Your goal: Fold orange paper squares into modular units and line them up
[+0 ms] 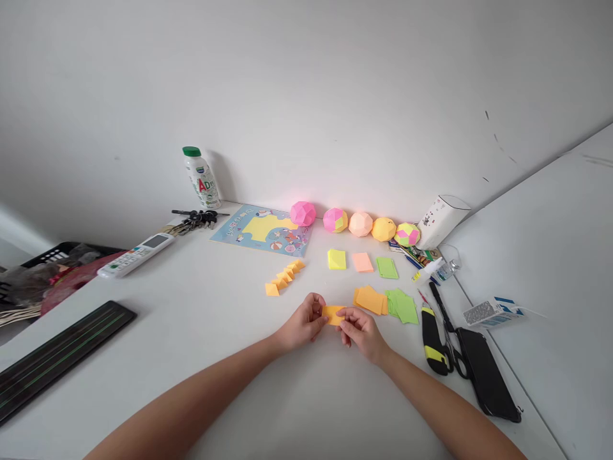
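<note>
A small orange piece of paper (332, 315) is held between my two hands, just above the white table. My left hand (305, 321) pinches its left end, and my right hand (363, 332) pinches the right end. Beyond my left hand lies a row of several folded orange paper pieces (285, 277). Close past my right hand are a fanned stack of orange paper sheets (371, 300) and a stack of green sheets (402, 306). Farther back sit yellow sheets (336, 259), peach sheets (363, 262) and light green sheets (387, 268).
Several faceted paper balls (361, 223) line the wall beside a picture sheet (261, 230). A bottle (201, 179), keys (196, 220) and a remote control (136, 255) stand left. At right lie a utility knife (433, 338), scissors (453, 351), a black phone-like object (488, 374) and a glue bottle (428, 271).
</note>
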The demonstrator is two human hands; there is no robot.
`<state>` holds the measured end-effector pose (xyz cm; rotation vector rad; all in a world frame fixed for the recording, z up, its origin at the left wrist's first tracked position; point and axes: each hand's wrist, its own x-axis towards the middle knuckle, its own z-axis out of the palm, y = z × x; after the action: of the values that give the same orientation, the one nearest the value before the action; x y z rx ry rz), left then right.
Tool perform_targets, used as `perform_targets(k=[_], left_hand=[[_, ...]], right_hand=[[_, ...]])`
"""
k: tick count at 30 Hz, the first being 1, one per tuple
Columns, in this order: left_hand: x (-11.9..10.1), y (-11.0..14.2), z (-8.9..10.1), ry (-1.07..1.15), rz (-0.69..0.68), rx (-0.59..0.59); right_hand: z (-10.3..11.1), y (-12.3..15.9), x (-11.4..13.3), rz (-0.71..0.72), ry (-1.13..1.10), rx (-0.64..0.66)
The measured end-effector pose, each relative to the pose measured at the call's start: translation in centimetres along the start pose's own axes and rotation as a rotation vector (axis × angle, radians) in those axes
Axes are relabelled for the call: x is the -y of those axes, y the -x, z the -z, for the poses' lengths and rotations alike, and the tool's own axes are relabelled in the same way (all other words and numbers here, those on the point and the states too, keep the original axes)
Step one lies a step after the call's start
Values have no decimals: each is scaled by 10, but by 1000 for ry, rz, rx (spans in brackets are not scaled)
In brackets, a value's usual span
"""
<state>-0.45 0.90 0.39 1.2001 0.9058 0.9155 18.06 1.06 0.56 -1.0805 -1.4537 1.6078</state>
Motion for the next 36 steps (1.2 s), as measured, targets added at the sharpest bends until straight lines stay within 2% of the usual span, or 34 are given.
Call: perform_targets(k=[3, 6, 14, 19, 22, 27, 33, 36], left_hand=[[0, 1, 3, 51, -15, 6], [-1, 0, 9, 76, -29, 74], [-3, -3, 19, 91, -19, 223], [-4, -2, 19, 85, 7, 243], [-3, -1, 17, 39, -18, 193], [-4, -1, 13, -120, -86, 146], [-5, 1, 14, -121, 22, 204], [-6, 1, 14, -127, 20, 219]], right_hand=[[1, 4, -1, 30, 54, 26], [1, 5, -4, 57, 128, 82], [-1, -1, -6, 221, 76, 16], [-1, -1, -6, 240, 91, 25], [-1, -1, -8, 259, 98, 5], [-5, -2, -3, 220, 131, -31], [-8, -3, 6, 150, 174, 29], [-9, -3, 6, 133, 206, 45]])
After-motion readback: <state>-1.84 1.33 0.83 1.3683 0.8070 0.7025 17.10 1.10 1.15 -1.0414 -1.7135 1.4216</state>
